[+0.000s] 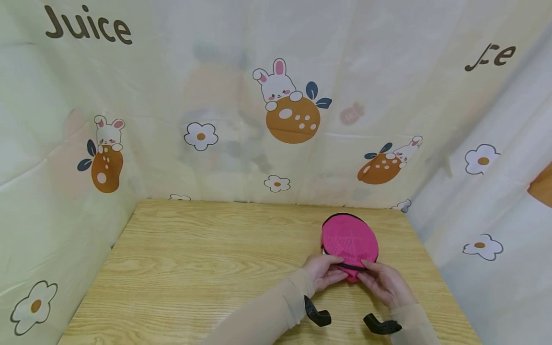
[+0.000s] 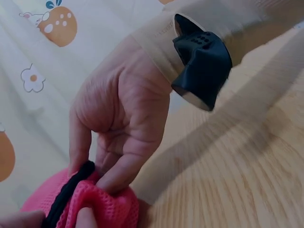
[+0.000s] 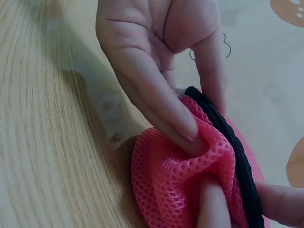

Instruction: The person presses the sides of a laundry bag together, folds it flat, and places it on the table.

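A bright pink mesh pouch (image 1: 350, 235), rounded and edged in black, is in front of me at the right side of the table. Its black zipper (image 3: 240, 154) runs along the near edge, between both hands. My left hand (image 1: 321, 272) pinches the pouch at the left end of this edge, thumb on the zipper side and fingers against the mesh. Opposite it, my right hand (image 1: 389, 284) pinches the right end in the same way. Between the fingers the mesh is bunched into folds (image 3: 180, 175). A bit of white (image 3: 180, 91) shows by the zipper's end.
The wood-grain table (image 1: 194, 258) reaches back to a printed curtain (image 1: 233, 167) with rabbits, oranges and flowers, which also hangs along both sides. Each wrist carries a black mount, one on the left (image 1: 316, 314) and one on the right (image 1: 381, 326).
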`<state>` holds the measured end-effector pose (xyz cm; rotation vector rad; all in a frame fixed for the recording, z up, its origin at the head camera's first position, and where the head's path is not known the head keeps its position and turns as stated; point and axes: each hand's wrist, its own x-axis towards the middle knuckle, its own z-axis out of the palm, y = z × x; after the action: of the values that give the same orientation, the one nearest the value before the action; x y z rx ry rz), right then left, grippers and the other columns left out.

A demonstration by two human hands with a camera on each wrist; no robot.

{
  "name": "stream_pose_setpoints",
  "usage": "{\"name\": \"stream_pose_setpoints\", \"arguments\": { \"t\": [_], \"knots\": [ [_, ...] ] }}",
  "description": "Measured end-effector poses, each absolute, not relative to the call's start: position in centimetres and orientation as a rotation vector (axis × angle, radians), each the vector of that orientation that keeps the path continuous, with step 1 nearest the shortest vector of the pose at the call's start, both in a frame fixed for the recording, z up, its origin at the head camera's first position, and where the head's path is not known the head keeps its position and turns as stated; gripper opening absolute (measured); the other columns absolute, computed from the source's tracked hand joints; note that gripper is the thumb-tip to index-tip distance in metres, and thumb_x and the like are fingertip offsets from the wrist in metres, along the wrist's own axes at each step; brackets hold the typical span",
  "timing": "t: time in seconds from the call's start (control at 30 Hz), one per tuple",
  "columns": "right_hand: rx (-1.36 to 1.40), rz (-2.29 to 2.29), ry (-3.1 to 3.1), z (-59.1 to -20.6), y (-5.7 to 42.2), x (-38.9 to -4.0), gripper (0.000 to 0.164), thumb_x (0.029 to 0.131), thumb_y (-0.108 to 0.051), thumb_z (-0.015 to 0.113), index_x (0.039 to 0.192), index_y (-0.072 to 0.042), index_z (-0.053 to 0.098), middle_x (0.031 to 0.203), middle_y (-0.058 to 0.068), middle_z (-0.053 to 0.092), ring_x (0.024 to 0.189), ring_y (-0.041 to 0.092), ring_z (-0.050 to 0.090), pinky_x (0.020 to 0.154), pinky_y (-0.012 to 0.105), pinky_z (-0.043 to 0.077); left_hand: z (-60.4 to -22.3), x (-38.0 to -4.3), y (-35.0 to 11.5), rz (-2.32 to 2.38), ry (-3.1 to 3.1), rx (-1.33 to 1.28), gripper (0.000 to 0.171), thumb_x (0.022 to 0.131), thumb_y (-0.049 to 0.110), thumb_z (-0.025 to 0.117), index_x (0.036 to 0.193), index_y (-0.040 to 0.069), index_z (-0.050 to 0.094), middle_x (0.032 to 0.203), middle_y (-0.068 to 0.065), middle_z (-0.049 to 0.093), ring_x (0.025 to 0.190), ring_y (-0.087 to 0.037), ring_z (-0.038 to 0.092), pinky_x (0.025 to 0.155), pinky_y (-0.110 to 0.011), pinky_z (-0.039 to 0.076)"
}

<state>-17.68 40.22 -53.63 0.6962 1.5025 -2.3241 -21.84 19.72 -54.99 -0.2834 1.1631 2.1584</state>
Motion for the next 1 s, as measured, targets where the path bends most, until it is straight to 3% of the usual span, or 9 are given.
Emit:
{"name": "stream_pose_setpoints", "arguments": {
  "t": [0.13, 0.27, 0.4, 0.5, 0.57, 0.67, 0.77, 0.87, 1.0],
  "knots": [
    [0.707, -2.272, 1.624, -53.5, 40.3, -17.3, 0.025, 0.112, -0.015, 0.057, 0.098, -0.016, 0.078, 0.098, 0.0, 0.08, 0.094, 0.009, 0.078, 0.089, 0.023, 0.064, -55.1, -22.0, 18.6, 2.111, 1.182, -0.247, 0.017, 0.098, 0.008, 0.073, 0.109, -0.005, 0.076, 0.117, -0.033, 0.076, 0.108, -0.039, 0.079, 0.104, -0.05, 0.061],
    [0.789, -2.231, 1.752, -53.1, 40.7, -16.8, 0.019, 0.113, -0.018, 0.056, 0.12, -0.008, 0.07, 0.096, 0.0, 0.078, 0.092, 0.01, 0.078, 0.091, 0.027, 0.065, -55.3, -22.4, 16.7, 2.041, 1.239, -0.222, 0.024, 0.1, 0.015, 0.073, 0.112, -0.006, 0.075, 0.114, -0.032, 0.077, 0.111, -0.041, 0.078, 0.104, -0.05, 0.061],
    [0.841, -2.152, 2.016, -52.4, 41.4, -16.8, 0.049, 0.115, -0.022, 0.045, 0.153, 0.01, 0.044, 0.098, 0.002, 0.079, 0.088, 0.006, 0.078, 0.09, 0.028, 0.065, -55.1, -23.2, 14.8, 1.963, 1.399, -0.204, 0.037, 0.104, 0.023, 0.067, 0.117, -0.011, 0.07, 0.114, -0.033, 0.077, 0.103, -0.037, 0.081, 0.096, -0.047, 0.065],
    [0.846, -1.906, 2.4, -51.8, 42.0, -16.8, 0.06, 0.116, -0.03, 0.033, 0.157, 0.014, 0.041, 0.117, 0.017, 0.079, 0.095, 0.002, 0.076, 0.09, 0.022, 0.064, -54.4, -24.1, 14.0, 1.883, 1.704, -0.175, 0.039, 0.104, 0.028, 0.063, 0.108, -0.01, 0.072, 0.104, -0.028, 0.08, 0.08, -0.023, 0.079, 0.076, -0.035, 0.068],
    [0.802, -1.648, 2.673, -51.4, 42.3, -16.9, 0.063, 0.117, -0.036, 0.026, 0.156, 0.01, 0.046, 0.139, 0.024, 0.071, 0.113, 0.012, 0.075, 0.098, 0.028, 0.062, -53.7, -24.7, 14.1, 1.79, 2.01, -0.116, 0.036, 0.103, 0.029, 0.062, 0.103, -0.004, 0.074, 0.098, -0.02, 0.081, 0.073, -0.016, 0.071, 0.069, -0.03, 0.063],
    [0.562, -1.302, 2.996, -50.7, 42.3, -17.2, 0.066, 0.118, -0.04, 0.02, 0.159, 0.004, 0.047, 0.161, 0.026, 0.053, 0.145, 0.039, 0.056, 0.117, 0.051, 0.05, -52.6, -25.3, 14.9, 1.587, 2.445, 0.049, 0.039, 0.105, 0.03, 0.058, 0.117, -0.002, 0.075, 0.112, -0.017, 0.08, 0.09, -0.02, 0.073, 0.081, -0.034, 0.062],
    [0.189, -1.063, 3.193, -50.3, 41.9, -18.3, 0.064, 0.119, -0.038, 0.022, 0.162, 0.006, 0.039, 0.168, 0.03, 0.04, 0.157, 0.055, 0.032, 0.124, 0.071, 0.032, -51.6, -25.6, 16.3, 1.361, 2.725, 0.352, 0.047, 0.11, 0.025, 0.049, 0.144, -0.006, 0.061, 0.143, -0.019, 0.07, 0.131, -0.031, 0.068, 0.113, -0.044, 0.055],
    [-0.133, -0.884, 3.241, -50.2, 41.2, -19.9, 0.061, 0.119, -0.031, 0.031, 0.164, 0.01, 0.03, 0.171, 0.034, 0.03, 0.162, 0.056, 0.019, 0.13, 0.07, 0.02, -51.3, -25.8, 17.9, 1.042, 2.912, 0.643, 0.054, 0.114, 0.023, 0.041, 0.159, -0.007, 0.044, 0.164, -0.022, 0.051, 0.155, -0.036, 0.047, 0.129, -0.046, 0.039],
    [-0.303, -0.656, 3.19, -50.3, 40.3, -21.6, 0.062, 0.117, -0.025, 0.04, 0.165, 0.012, 0.025, 0.173, 0.035, 0.023, 0.164, 0.057, 0.01, 0.132, 0.069, 0.014, -51.6, -26.1, 20.0, 0.596, 3.049, 0.828, 0.062, 0.116, 0.033, 0.034, 0.167, -0.001, 0.031, 0.175, -0.019, 0.033, 0.165, -0.034, 0.029, 0.135, -0.045, 0.03]
  ]
}}
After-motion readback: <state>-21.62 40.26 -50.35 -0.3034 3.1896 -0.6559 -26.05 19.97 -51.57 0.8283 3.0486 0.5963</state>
